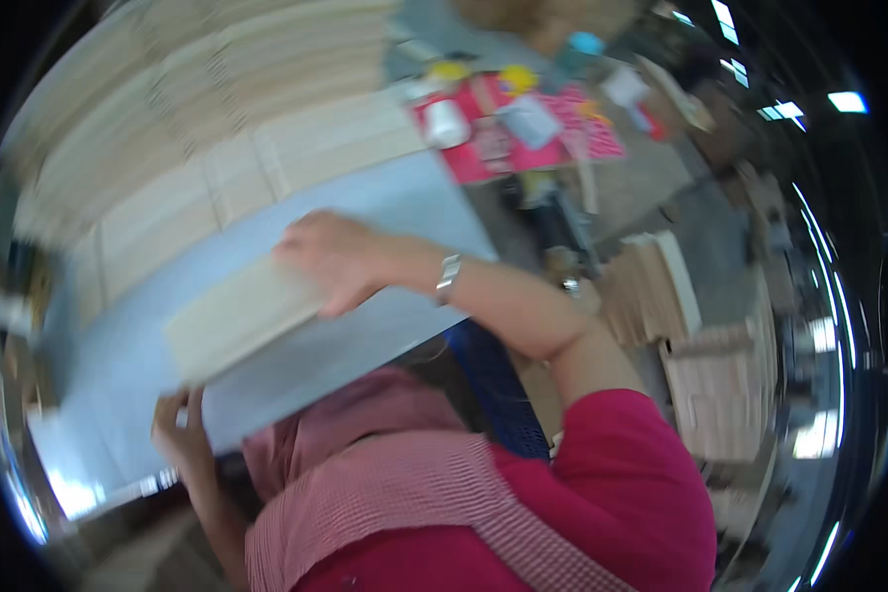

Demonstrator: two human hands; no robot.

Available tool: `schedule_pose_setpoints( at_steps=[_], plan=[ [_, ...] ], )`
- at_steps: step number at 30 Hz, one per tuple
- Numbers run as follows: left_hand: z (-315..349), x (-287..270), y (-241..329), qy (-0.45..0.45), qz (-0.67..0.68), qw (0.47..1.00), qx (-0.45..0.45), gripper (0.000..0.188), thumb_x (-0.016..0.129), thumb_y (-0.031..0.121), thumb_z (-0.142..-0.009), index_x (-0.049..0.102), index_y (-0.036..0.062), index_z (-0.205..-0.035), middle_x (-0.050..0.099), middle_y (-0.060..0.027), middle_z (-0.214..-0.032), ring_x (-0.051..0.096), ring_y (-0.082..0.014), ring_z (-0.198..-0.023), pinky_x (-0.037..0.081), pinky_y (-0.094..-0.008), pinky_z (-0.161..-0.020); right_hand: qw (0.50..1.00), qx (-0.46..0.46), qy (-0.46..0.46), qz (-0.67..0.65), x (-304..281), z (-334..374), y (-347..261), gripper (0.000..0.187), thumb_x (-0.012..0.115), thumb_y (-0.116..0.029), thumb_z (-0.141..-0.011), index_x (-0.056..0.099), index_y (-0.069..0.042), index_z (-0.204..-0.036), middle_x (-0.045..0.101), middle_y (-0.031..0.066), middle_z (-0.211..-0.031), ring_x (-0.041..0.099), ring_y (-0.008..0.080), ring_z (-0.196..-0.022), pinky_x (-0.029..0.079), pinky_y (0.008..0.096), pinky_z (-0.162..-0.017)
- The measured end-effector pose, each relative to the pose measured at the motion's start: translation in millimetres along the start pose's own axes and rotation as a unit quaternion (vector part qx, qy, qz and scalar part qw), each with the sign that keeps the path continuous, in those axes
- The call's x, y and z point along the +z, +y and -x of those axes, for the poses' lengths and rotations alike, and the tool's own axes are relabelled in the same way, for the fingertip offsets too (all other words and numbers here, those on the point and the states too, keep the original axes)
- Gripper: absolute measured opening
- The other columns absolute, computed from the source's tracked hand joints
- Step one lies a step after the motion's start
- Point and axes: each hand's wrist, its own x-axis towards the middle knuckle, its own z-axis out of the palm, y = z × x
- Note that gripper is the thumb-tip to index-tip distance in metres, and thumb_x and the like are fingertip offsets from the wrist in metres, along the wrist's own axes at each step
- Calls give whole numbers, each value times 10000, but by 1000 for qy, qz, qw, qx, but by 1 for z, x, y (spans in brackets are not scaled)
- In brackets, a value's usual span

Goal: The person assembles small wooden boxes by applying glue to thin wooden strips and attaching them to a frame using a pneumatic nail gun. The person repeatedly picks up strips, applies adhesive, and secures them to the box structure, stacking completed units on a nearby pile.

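Note:
A flat, pale wooden board [237, 318] lies slanted over the light blue-grey tabletop [385, 321]. My right hand [331, 259], blurred by motion, is closed around the board's far right end, and a metal watch band shows on that wrist. At the board's near left corner is my left hand [181, 426], its thumb and fingers bent together with the fingertips against the corner. The board's underside is hidden.
Long rows of stacked pale wooden strips [187, 128] fill the far side of the table. Beyond its right end, a pink cloth [602, 143] carries a white bottle [447, 124] and small items. More wood stacks [725, 395] and a blue crate [498, 385] stand to the right.

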Motion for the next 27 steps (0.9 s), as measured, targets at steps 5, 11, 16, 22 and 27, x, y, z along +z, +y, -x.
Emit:
schedule_pose_setpoints(
  at_steps=[5,11,16,22,27],
  plan=[
    [-3,2,13,-14,5,1000,-23,144,750,40,-844,713,-69,-929,622,-134,-760,596,-250,-679,470,-382,-672,999,13,13,28,0,5,-3,734,816,-363,-535,579,-11,-1134,587,189,-1078,599,367,-1037,496,449,-932],
    [-1,2,-8,-90,-5,995,-52,281,745,87,-871,696,-22,-1126,670,-112,-929,642,-215,-813,504,-359,-732,999,31,23,16,5,17,-5,827,865,-428,-541,600,-20,-1211,592,189,-1162,585,376,-1124,427,479,-1050],
    [12,-21,27,-100,13,990,-100,350,731,263,-932,711,15,-1178,717,-101,-901,674,-261,-792,539,-409,-718,988,85,126,-6,-1,54,-10,985,865,-425,-657,440,-42,-1460,543,207,-1348,528,406,-1233,343,549,-1140],
    [-3,13,-79,-10,95,990,-101,298,537,46,-901,741,-37,-1101,708,-240,-1035,652,-335,-913,525,-442,-863,870,406,279,-2,-51,234,5,934,811,-393,-755,377,-18,-1492,639,281,-1143,625,429,-1038,501,484,-923],
    [-25,40,-81,-38,150,986,-63,298,535,47,-904,737,-39,-1105,705,-241,-1041,650,-337,-919,523,-442,-867,520,740,342,255,-106,509,-70,677,709,-218,-830,431,23,-1399,644,331,-1156,643,479,-1070,516,525,-915]
  ],
)
